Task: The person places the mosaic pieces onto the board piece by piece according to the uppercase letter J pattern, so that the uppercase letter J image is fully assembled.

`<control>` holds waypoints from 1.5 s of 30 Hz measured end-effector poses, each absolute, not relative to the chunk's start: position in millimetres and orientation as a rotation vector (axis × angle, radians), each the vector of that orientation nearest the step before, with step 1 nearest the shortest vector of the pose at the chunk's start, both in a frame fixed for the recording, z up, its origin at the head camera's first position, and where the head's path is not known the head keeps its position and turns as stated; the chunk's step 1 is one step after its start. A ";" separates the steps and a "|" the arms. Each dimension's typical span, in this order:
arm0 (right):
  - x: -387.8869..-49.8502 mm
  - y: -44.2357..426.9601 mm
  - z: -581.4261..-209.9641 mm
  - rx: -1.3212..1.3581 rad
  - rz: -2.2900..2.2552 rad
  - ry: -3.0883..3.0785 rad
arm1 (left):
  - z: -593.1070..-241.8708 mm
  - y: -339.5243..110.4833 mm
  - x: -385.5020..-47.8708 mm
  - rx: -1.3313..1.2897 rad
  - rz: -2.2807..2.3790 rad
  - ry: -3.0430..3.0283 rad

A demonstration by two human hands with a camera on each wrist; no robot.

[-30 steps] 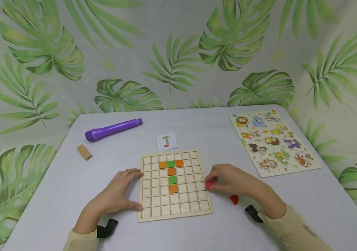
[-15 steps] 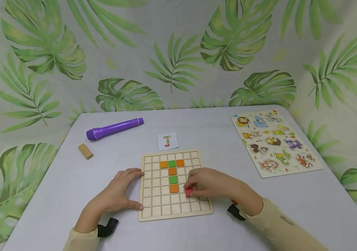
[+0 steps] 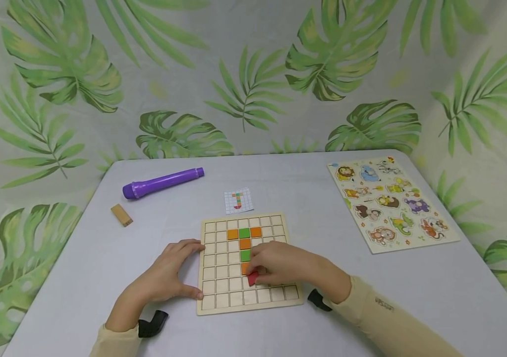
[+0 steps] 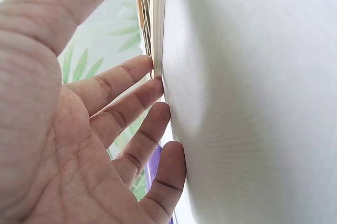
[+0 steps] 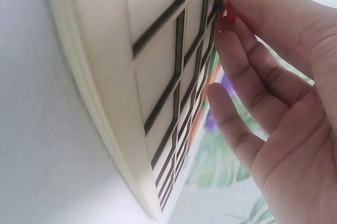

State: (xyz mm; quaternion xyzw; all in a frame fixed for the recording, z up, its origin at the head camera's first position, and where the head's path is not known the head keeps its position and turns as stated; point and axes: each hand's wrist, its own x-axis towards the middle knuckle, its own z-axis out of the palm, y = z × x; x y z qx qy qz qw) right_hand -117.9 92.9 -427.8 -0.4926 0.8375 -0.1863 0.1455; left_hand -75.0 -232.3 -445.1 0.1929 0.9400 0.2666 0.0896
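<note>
A wooden grid board (image 3: 222, 300) lies on the table. Orange and green square tiles sit in its cells: a short row with a green tile (image 3: 244, 232) in the middle, and a column running down from it. My right hand (image 3: 282, 263) pinches a red tile (image 3: 252, 279) between thumb and fingers, just below the lowest orange tile (image 3: 245, 268). In the right wrist view the red tile (image 5: 230, 10) stands on edge at the fingertips. My left hand (image 3: 166, 272) rests against the board's left edge, thumb and fingers spread; the left wrist view shows fingertips (image 4: 152, 87) touching that edge.
Behind the board lies a small pattern card (image 3: 238, 201). A purple toy microphone (image 3: 164, 183) and a small wooden block (image 3: 121, 215) are at the back left. An animal puzzle board (image 3: 391, 206) lies at the right. Black wrist mounts (image 3: 152, 325) hang below both wrists.
My right hand has carried the red tile leftward from the board's right edge to below the orange tile. The loose red piece at the right is now hidden. My left hand stays put.
</note>
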 end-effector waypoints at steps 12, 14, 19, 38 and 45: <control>-116.8 84.4 -428.2 -1.395 -0.546 2.404 | -445.3 -232.6 -76.2 0.562 0.790 2.788; -116.4 84.0 -427.9 -1.399 -0.539 2.405 | -445.3 -232.5 -76.0 0.562 0.791 2.788; -115.7 83.8 -427.5 -1.405 -0.538 2.405 | -445.0 -232.4 -75.7 0.558 0.795 2.785; -112.4 79.2 -423.7 -1.421 -0.493 2.433 | -445.6 -232.8 -77.0 0.570 0.790 2.790; -110.9 90.5 -420.0 -1.424 -0.483 2.475 | -444.0 -231.9 -76.0 0.561 0.793 2.787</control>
